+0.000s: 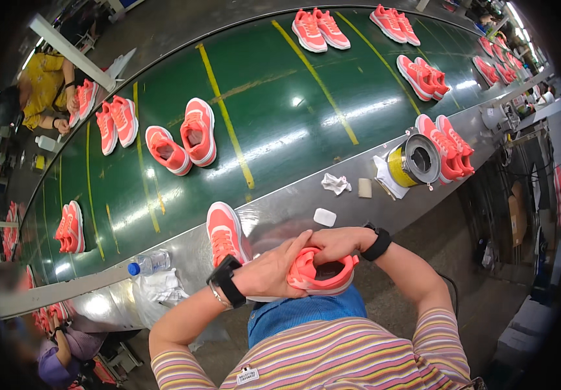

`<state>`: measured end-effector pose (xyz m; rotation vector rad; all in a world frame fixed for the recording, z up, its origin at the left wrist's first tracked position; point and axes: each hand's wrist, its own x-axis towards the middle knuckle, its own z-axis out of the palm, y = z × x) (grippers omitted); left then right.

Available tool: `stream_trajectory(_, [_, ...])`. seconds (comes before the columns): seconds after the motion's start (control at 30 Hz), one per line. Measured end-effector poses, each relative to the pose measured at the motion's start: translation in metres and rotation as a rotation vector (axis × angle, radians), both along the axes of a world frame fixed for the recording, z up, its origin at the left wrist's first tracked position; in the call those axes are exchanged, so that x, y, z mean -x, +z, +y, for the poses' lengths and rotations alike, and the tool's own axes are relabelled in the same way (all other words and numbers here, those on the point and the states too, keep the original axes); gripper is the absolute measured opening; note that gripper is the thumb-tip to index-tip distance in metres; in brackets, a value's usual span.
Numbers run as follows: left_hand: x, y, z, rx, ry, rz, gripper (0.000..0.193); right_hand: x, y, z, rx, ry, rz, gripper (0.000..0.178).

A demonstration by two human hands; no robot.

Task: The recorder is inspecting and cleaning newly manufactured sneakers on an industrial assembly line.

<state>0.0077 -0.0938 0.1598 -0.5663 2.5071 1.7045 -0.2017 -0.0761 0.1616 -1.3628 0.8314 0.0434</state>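
A coral-pink sneaker (324,284) with a dark insole is held just in front of my body, above the blue cloth on my lap. My left hand (268,270) is wrapped along its left side, fingers stretched over the toe end. From the right, my right hand (340,243) bends its fingers into the shoe's opening by the tongue; the fingertips are partly hidden. Another coral sneaker (223,231) stands on the metal ledge (280,218) beside my left wrist, partly covered by my forearm. A small white block (324,216) lies just beyond my hands.
Past the ledge runs a green conveyor (254,97) with yellow lines, carrying several pairs of coral sneakers. A yellow-labelled can (413,161), a beige block (365,188) and crumpled white paper (336,184) sit on the ledge. A blue-capped bottle (151,262) lies left. Co-workers (43,88) are at the left.
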Motion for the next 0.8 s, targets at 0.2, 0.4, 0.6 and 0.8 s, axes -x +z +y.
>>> stream_trajectory(0.2, [-0.004, -0.033, 0.029, -0.179, 0.459, -0.018, 0.097, 0.088, -0.094, 0.002, 0.459, -0.936, 0.05, 0.029])
stream_trajectory(0.4, [0.018, -0.1, 0.023, -0.037, 1.251, -0.033, 0.088, 0.095, -0.157, -0.011, 1.067, -0.741, 0.555, 0.022])
stream_trajectory(0.6, [0.04, -0.107, 0.028, 0.198, 1.272, -0.138, 0.073, 0.066, -0.142, -0.008, 0.696, -1.173, 0.142, 0.01])
stream_trajectory(0.8, [0.042, -0.128, 0.039, 0.204, 1.305, -0.016, 0.065, -0.013, -0.126, -0.011, 0.62, -1.22, -0.086, 0.008])
